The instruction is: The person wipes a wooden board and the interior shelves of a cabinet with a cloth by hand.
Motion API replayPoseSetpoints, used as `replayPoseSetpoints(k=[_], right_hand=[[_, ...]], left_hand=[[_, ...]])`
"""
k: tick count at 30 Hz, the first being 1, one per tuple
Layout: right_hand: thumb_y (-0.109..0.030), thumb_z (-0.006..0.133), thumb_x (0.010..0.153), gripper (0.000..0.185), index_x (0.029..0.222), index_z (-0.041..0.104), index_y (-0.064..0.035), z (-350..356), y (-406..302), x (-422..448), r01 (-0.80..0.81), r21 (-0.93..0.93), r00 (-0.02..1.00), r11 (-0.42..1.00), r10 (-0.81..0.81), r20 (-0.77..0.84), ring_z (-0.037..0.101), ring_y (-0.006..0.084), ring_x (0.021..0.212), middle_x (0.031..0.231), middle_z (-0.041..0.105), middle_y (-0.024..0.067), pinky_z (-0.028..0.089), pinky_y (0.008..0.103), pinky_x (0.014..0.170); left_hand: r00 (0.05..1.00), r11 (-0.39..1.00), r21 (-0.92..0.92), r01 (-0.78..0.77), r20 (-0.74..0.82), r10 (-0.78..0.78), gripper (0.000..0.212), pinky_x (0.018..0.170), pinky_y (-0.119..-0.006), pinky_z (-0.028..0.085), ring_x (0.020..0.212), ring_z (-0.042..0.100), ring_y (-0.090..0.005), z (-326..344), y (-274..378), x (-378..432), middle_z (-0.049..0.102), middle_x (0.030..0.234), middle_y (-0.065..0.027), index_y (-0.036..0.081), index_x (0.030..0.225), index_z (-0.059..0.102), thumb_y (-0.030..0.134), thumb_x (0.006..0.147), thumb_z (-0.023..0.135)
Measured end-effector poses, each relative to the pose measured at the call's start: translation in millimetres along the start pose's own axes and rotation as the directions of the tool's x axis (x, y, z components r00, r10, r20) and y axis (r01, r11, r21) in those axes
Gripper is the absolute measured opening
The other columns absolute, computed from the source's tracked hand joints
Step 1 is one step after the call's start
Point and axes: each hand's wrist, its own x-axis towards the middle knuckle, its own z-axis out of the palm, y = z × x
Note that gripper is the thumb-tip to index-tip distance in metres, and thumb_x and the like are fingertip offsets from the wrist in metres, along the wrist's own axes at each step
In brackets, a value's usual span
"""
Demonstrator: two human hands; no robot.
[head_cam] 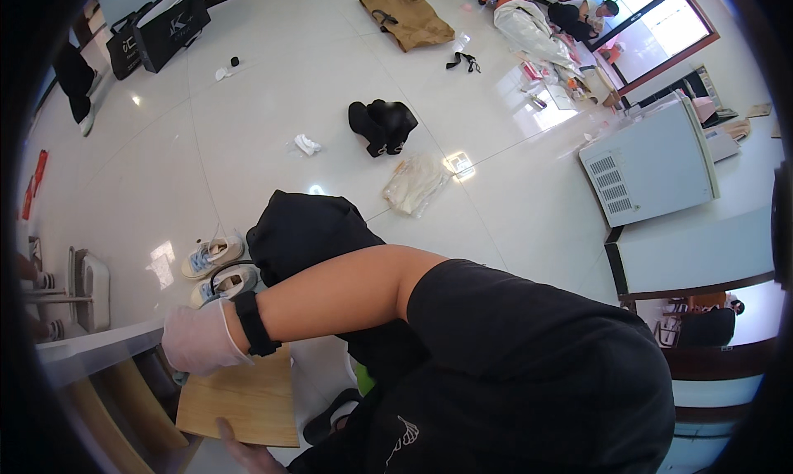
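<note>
My right hand (pixel 201 339), in a pale translucent glove, is at the far edge of a light wooden board (pixel 248 403). A small bit of grey-green cloth (pixel 180 378) shows under the glove; the fingers are hidden. A black band (pixel 253 322) circles that wrist. My left hand (pixel 245 452), bare, grips the board's near edge at the bottom of the view, with only part of the fingers showing. Beside the board, a piece of furniture with wooden slats or shelves (pixel 133 399) and a whitish translucent panel (pixel 102 348) is partly cut off.
Canvas shoes (pixel 214 257) stand beyond my knee. Black boots (pixel 384 125), a plastic bag (pixel 416 186) and a brown bag (pixel 409 20) lie on the tiles. A white appliance (pixel 650 161) is at right, a stool (pixel 93 291) at left. Other people (pixel 77 80) are about the room.
</note>
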Motion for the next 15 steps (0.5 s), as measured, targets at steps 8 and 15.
replayPoseSetpoints(k=[8,15], right_hand=[[-0.018,0.063,0.069,0.013,0.072,0.071,-0.0083,-1,-15,2,0.103,-0.011,0.994,0.995,-0.104,-0.026,0.062,0.0270,0.065,0.070,0.066,0.0083,0.049,0.0383,0.057],[-0.019,0.065,0.070,0.011,0.073,0.071,-0.0107,2,-15,3,0.060,-0.025,0.997,0.998,-0.058,0.050,0.062,0.0265,0.068,0.073,0.066,0.0047,0.048,0.0381,0.058]], left_hand=[[1.000,1.000,0.012,-0.008,-0.022,0.008,0.059,0.099,-0.040,0.039,0.118,0.045,-0.0273,1,5,-5,0.042,0.133,-0.0173,0.003,0.136,0.035,0.039,0.091,0.048],[0.983,0.953,0.268,-0.140,-0.076,0.166,0.045,0.097,-0.039,0.041,0.111,0.047,-0.0274,4,5,-10,0.045,0.128,-0.0191,0.005,0.132,0.043,0.026,0.093,0.050]])
